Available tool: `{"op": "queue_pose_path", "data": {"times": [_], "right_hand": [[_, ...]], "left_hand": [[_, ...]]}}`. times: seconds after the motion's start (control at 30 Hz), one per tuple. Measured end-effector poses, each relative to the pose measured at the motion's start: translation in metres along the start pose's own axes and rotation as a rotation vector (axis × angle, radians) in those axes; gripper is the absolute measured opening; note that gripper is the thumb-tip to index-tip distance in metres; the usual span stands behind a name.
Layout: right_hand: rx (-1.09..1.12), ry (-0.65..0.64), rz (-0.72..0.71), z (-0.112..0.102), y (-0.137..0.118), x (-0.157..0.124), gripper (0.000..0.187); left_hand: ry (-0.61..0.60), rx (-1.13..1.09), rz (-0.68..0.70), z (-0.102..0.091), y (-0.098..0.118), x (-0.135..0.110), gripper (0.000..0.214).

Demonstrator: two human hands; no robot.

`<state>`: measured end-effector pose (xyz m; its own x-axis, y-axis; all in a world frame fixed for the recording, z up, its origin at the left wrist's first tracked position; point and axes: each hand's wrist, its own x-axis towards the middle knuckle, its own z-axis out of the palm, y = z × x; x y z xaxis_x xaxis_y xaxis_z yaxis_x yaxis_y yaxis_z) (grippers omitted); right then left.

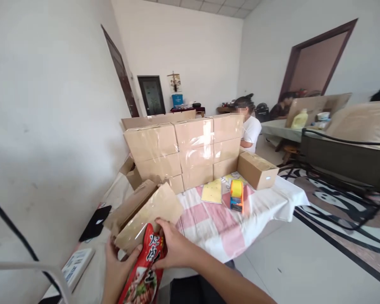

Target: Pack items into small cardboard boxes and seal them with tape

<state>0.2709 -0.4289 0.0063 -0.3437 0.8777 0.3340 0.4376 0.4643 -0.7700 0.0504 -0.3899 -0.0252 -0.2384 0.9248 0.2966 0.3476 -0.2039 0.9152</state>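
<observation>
An opened cardboard box [152,213] with raised flaps is tilted toward me at the front left of the table. My left hand [122,264] is closed around its near lower edge, thumb against the near flap and next to a red food packet [142,274]. That packet has large black and white characters and a picture of food. My right hand [174,247] grips the packet's upper right side, its fingers close to the box flap. The box's inside is mostly hidden from me.
Stacked taped cartons [193,152] form a wall across the table. A single carton [258,169], a tape dispenser [237,196] and a yellow card [212,191] lie on the checked tablecloth [223,228]. A black phone-like object [96,223] lies left. A person [250,128] sits behind the cartons.
</observation>
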Motion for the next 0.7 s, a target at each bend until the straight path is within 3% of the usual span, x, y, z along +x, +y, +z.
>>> {"op": "queue_pose_path", "data": {"times": [0.13, 0.27, 0.37, 0.47, 0.57, 0.63, 0.7], "right_hand": [[0.033, 0.225, 0.112, 0.004, 0.019, -0.043, 0.080], [0.072, 0.458, 0.123, -0.005, 0.030, -0.076, 0.061], [0.130, 0.542, 0.137, -0.018, 0.038, -0.096, 0.051], [0.330, 0.577, 0.099, -0.030, 0.045, -0.117, 0.052], [0.551, 0.675, 0.064, -0.049, 0.051, -0.135, 0.072], [0.626, 0.760, 0.096, -0.067, 0.051, -0.145, 0.081], [0.650, 0.814, 0.124, -0.092, 0.045, -0.151, 0.074]], "left_hand": [[-0.264, -0.111, -0.041, 0.039, 0.020, -0.005, 0.115], [-0.438, -0.201, 0.013, 0.081, 0.047, -0.014, 0.116], [-0.513, -0.230, 0.066, 0.103, 0.057, -0.015, 0.112], [-0.582, -0.224, 0.066, 0.112, 0.055, -0.010, 0.115], [-0.603, -0.191, 0.031, 0.112, 0.047, -0.002, 0.127], [-0.609, -0.150, 0.032, 0.108, 0.041, 0.003, 0.131], [-0.614, -0.121, 0.054, 0.103, 0.038, 0.006, 0.131]]}}
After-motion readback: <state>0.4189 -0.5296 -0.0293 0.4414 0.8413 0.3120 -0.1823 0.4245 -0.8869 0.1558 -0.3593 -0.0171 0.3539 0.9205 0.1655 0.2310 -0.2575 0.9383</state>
